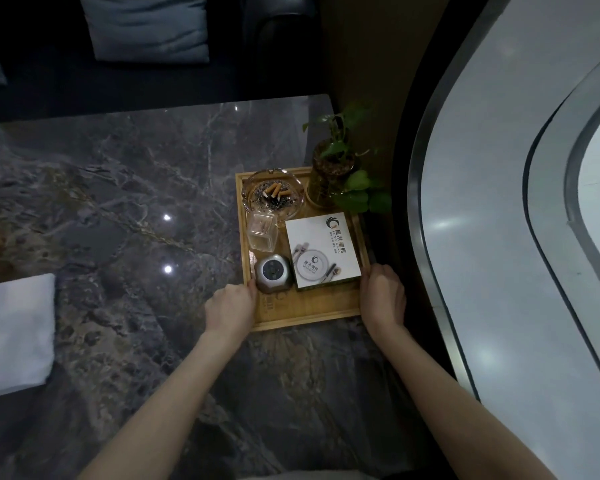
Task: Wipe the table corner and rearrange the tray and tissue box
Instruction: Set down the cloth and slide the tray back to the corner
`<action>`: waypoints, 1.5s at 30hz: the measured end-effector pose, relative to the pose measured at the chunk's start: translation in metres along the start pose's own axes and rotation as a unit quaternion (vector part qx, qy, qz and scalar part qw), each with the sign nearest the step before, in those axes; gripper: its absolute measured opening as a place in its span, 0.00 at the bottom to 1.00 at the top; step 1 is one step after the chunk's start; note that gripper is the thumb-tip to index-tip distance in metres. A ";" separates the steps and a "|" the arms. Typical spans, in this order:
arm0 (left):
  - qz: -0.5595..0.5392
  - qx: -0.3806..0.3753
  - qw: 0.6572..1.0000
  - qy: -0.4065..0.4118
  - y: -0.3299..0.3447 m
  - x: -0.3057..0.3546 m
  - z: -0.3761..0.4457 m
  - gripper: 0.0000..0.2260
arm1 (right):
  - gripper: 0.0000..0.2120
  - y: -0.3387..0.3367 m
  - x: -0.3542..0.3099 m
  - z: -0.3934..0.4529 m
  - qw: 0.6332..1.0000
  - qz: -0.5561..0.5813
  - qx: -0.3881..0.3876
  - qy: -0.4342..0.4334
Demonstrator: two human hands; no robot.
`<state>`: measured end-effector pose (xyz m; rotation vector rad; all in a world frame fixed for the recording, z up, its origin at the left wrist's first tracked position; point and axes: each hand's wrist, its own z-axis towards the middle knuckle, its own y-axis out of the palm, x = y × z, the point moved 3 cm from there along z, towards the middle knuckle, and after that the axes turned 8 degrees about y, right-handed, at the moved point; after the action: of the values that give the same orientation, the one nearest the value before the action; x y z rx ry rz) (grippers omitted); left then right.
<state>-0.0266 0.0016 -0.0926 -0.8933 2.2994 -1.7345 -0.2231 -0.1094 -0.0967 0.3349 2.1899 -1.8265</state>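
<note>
Wooden tray (305, 311) at the far right corner of the marble surface (118, 202), long axis running away from the body. Left hand (231, 306) closed on its left rim, right hand (383, 294) on the right rim, equally near. Aboard: one tissue box (321, 251), one ashtray (273, 195), one glass holder (262, 233), one metal gadget (274, 273), one plant jar (329, 178). One white cloth (14, 334) well apart, left.

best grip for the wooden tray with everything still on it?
Take the wooden tray by its two opposite side rims near the front corners, one hand per side, as the left hand and right hand sit now. It is wide, flat and carries a full ashtray and plant jar, so keep it level.
</note>
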 end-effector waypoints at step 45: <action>-0.022 0.087 0.988 0.125 0.050 0.000 -0.034 0.35 | 0.36 0.027 0.024 -0.065 0.986 -0.070 -0.072 -0.130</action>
<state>-0.0609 0.0384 -0.1271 -0.7376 2.2387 -2.1377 -0.2395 -0.0408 -0.1193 -0.0858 2.1903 -1.6578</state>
